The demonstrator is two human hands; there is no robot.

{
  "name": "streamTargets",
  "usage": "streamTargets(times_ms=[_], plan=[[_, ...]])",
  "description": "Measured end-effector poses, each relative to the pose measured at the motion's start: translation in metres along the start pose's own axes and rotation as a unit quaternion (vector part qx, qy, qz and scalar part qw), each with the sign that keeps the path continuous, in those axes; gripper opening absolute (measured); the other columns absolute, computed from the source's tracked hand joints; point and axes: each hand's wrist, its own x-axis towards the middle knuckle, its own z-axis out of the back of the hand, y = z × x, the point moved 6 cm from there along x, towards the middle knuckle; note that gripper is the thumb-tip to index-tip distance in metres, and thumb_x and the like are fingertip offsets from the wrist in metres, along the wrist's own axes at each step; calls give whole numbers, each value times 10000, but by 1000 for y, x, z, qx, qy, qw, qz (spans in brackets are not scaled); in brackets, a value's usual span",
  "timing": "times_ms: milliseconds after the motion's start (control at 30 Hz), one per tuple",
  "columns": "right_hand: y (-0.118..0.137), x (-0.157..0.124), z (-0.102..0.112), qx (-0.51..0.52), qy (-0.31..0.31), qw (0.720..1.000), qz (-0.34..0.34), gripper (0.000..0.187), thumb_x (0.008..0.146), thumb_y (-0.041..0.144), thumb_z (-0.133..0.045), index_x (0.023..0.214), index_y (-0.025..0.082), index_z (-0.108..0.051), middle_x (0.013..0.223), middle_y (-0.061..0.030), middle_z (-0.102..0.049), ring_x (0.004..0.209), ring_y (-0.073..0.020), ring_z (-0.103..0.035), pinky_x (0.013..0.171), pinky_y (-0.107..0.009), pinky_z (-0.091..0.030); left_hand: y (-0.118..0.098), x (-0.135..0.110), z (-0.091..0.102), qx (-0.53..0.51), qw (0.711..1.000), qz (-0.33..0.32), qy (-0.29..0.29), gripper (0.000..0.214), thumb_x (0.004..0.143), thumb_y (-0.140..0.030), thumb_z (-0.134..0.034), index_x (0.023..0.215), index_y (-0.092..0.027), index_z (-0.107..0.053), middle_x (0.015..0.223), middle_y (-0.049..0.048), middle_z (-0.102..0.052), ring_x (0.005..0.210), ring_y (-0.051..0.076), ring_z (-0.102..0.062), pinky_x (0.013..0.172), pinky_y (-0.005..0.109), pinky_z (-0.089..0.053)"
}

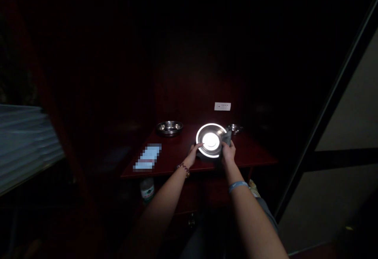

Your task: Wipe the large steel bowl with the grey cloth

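Note:
A shiny steel plate (211,140) is tilted up toward me on the dark red table (254,152) and glares with reflected light. My left hand (193,154) grips its left rim, fingers curled round the edge. At the plate's right rim my right hand (228,151) pinches a grey cloth (227,136) against the metal. A bead bracelet is on my left wrist and a light blue band on my right wrist.
A steel bowl (169,127) stands at the back left of the table and a small steel dish (234,128) at the back right. A pale blurred packet (147,157) lies front left. A white socket plate (222,106) is on the back wall. A bottle (147,190) stands under the table.

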Motion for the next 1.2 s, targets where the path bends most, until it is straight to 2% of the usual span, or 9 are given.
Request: streamTargets(times_ms=[233,367,500,633,767,867,1033,1200], plan=[[11,-1,4,8,25,1000,0,482,645,173,-475,1086,101,-656,862,-65,-706,750,-183,-644,659,-248,-504,0,-2,-7,-25,999,32,14,265,593,-398,-721,739,-190,-645,858,50,-684,1008,284,-598,952,380,-401],[11,1,7,32,46,998,-5,510,623,168,-492,1096,84,-662,815,-52,-702,693,-169,-627,631,-240,-486,0,-3,-6,-15,999,28,10,245,585,-384,-703,722,-189,-646,854,44,-673,1028,287,-576,950,385,-397],[8,10,10,6,62,998,-15,498,634,174,-500,1093,102,-678,744,-29,-696,634,-172,-612,567,-240,-459,4,-2,-5,-6,999,37,16,249,591,-383,-684,742,-190,-644,873,39,-672,1033,281,-564,966,408,-383],[10,22,14,-28,101,994,-34,483,613,151,-534,1068,132,-696,697,-2,-684,584,-160,-583,542,-236,-438,4,-3,-9,-5,998,49,50,233,587,-352,-672,749,-187,-651,849,34,-676,1020,269,-558,991,405,-352],[13,29,20,-58,173,982,-54,469,597,149,-551,1044,127,-693,628,10,-655,537,-153,-552,525,-245,-421,5,-6,-14,4,991,84,104,196,589,-323,-663,736,-192,-655,798,24,-675,946,258,-572,955,385,-367],[10,29,29,-67,211,973,-65,425,589,171,-581,995,131,-701,609,7,-651,537,-158,-558,527,-247,-423,5,-8,-14,45,989,71,125,168,613,-333,-642,720,-203,-655,798,11,-670,940,248,-570,939,363,-373],[-1,24,35,-40,196,976,-82,424,588,216,-604,996,146,-695,656,4,-674,562,-161,-577,530,-241,-432,7,-6,-12,94,986,30,136,197,641,-373,-636,730,-201,-671,861,16,-685,1009,256,-565,981,361,-363],[2,21,24,-34,165,985,-35,412,596,236,-584,975,134,-708,652,3,-671,563,-156,-572,514,-230,-414,9,0,-16,18,991,34,132,377,699,-485,-618,889,-171,-706,1032,75,-716,1126,282,-563,1049,391,-349]])
